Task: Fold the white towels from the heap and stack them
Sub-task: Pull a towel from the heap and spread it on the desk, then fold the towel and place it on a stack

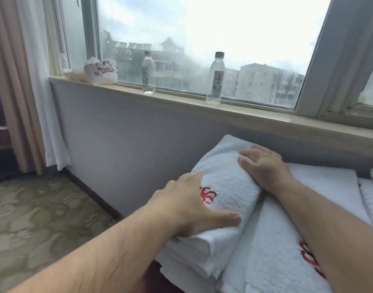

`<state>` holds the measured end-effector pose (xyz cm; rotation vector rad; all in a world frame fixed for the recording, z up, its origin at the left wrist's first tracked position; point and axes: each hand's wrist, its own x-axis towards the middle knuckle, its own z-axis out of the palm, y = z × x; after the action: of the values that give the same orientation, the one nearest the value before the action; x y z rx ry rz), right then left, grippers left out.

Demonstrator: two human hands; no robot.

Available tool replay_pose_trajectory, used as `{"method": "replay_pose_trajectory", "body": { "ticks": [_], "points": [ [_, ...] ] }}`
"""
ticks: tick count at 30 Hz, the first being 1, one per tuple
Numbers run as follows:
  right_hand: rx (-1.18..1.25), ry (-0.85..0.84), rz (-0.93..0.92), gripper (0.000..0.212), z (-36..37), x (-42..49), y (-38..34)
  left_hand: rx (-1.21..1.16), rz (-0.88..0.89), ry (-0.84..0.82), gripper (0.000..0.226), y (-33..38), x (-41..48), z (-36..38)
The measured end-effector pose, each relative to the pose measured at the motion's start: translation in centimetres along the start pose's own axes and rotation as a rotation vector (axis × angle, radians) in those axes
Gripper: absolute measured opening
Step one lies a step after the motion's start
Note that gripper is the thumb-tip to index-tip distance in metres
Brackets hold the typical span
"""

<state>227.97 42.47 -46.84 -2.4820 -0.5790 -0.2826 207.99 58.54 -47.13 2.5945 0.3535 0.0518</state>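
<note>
White terry, folded into a long narrow pad, lies under both your palms. The folded towel [227,178] sits on top of the stack [194,261] of other folded ones, below the windowsill [181,100]. Its long axis runs away from you toward the wall, leaning a little to the right, with the red emblem [208,195] near your end.

Your left grip [187,199] covers the near left corner. Your right grip [263,166] lies further along, on the far right side, so the towel is directly beneath both. Neither has hold of anything. The left is spread flat, thumb stretched along the near edge and fingers lying over the left side; whether their tips curl under the fold you cannot tell from here. The right is flat too, fingers splayed and only slightly bent, resting on the cloth.

This looks like squaring the towel on the stack. The left is nearer the end closest to you, so any nudge along the long axis would likely fall to it. A second embroidered towel [272,250] lies beside the stack, under your right forearm
</note>
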Motion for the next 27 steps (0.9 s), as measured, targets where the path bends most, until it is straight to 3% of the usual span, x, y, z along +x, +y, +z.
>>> {"method": "replay_pose_trajectory", "body": {
  "ticks": [7, 13, 19, 23, 27],
  "points": [
    [0.011, -0.025, -0.015, 0.04, 0.5, 1.1, 0.6, 0.008, 0.008, 0.082, 0.13, -0.6, 0.1, 0.9],
    [0.028, -0.015, -0.049, 0.037, 0.8, 1.2, 1.1, 0.086, 0.132, 0.349, 0.113, -1.4, -2.1, 2.9],
    [-0.035, -0.097, -0.062, 0.041, 0.5, 0.5, 0.0, -0.001, 0.063, 0.319, 0.122, -2.2, -3.2, 3.7],
    [-0.327, -0.296, 0.0, 0.045, -2.5, -0.5, -3.0, 0.097, 0.071, 0.234, 0.122, -1.7, -3.0, 3.3],
    [-0.263, -0.251, -0.015, 0.043, -6.4, -6.6, -4.6, 0.332, 0.096, 0.198, 0.107, 0.0, -3.8, 1.1]
  ]
}}
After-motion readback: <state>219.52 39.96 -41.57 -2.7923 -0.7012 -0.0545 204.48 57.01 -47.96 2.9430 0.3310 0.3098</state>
